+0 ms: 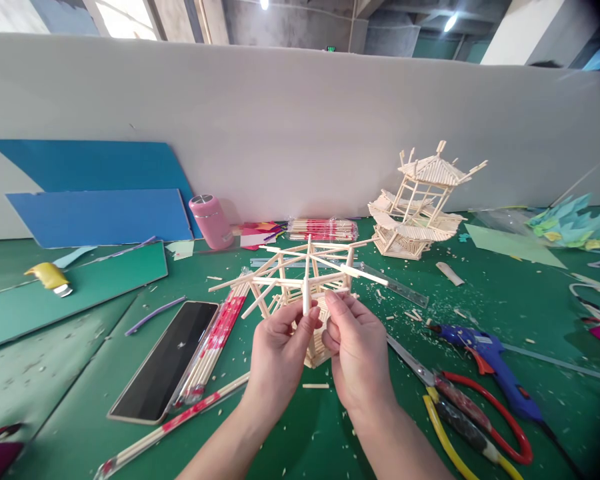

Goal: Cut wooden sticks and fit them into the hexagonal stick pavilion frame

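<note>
A half-built stick model, a frame of thin pale wooden sticks, is held up above the green table in front of me. My left hand pinches an upright stick of the frame between thumb and fingers. My right hand is closed on the frame's right side, its thumb and forefinger pressing a stick near the middle. Both hands touch each other under the model. A finished wooden pavilion model stands farther back on the right.
A phone and packs of sticks lie left. Red and yellow-handled scissors, a blue glue gun and a clear ruler lie right. A pink bottle, blue boards and a yellow tool sit behind.
</note>
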Tool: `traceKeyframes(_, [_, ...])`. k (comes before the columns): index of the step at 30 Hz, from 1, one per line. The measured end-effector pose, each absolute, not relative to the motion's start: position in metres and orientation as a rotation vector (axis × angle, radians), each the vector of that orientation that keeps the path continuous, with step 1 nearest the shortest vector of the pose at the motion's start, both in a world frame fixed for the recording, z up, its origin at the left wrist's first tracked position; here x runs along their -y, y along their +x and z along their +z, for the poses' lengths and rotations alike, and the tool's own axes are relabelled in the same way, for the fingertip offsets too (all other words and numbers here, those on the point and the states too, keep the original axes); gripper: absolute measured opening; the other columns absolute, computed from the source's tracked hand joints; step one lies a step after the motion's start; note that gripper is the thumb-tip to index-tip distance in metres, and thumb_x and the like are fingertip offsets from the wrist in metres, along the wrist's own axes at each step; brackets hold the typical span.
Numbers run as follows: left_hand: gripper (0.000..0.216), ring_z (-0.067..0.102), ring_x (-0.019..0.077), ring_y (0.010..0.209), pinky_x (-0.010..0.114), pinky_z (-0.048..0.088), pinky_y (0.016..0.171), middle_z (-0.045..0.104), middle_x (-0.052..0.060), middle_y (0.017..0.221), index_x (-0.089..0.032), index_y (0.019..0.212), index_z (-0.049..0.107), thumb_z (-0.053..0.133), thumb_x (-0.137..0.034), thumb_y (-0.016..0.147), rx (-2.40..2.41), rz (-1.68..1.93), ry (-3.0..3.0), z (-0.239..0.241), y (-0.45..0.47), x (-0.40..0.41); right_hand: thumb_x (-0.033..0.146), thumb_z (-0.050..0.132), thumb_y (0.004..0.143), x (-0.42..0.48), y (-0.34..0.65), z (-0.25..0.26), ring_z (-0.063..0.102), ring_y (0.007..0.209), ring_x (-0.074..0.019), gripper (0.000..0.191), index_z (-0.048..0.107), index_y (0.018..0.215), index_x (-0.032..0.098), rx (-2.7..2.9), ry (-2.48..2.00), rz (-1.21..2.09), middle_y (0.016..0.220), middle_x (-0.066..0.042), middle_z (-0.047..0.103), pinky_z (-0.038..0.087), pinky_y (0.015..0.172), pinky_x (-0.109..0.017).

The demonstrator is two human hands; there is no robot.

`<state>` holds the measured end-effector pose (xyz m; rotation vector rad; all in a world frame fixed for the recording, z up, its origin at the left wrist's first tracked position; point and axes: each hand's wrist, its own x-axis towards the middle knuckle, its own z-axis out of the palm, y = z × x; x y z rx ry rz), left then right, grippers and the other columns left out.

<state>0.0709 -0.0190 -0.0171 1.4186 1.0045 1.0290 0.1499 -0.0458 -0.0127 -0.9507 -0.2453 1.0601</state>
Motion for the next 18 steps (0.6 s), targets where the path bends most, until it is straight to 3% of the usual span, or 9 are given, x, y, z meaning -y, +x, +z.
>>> traceKeyframes(9, [0.018,0.059,0.017,0.068,0.023,0.046,0.06,0.07,0.001,0.072,-0.017,0.086,0.072,0.06,-0.026,0.075,-0.992,1.036,1.426,-0.0193,0.0706,0.0182,0.031,0.073,0.062,0.0454,0.1448,-0.0104,0.021,0.036,-0.003,0.025,0.053,0.056,0.017,0.148,-0.92,1.061,0.038,0.012,0.032,0.018,0.037,-0.018])
traceKeyframes(15, [0.016,0.058,0.0139,0.051,0.022,0.046,0.051,0.068,0.0,0.06,-0.017,0.081,0.072,0.059,-0.024,0.075,-0.938,1.039,1.394,-0.0148,0.0726,0.019,0.033,0.073,0.062,0.0456,0.143,-0.0099,0.021,0.037,-0.0032,0.027,0.052,0.055,0.018,0.144,-0.878,1.099,0.039,0.012,0.031,0.017,0.036,-0.018])
traceKeyframes(18, [0.015,0.059,0.0147,0.055,0.022,0.046,0.052,0.068,0.0,0.061,-0.017,0.079,0.072,0.059,-0.024,0.075,-0.954,1.04,1.396,-0.0149,0.0722,0.019,0.033,0.073,0.061,0.0461,0.143,-0.0098,0.02,0.037,-0.0032,0.025,0.054,0.056,0.018,0.128,-0.927,1.09,0.038,0.012,0.03,0.017,0.035,-0.018])
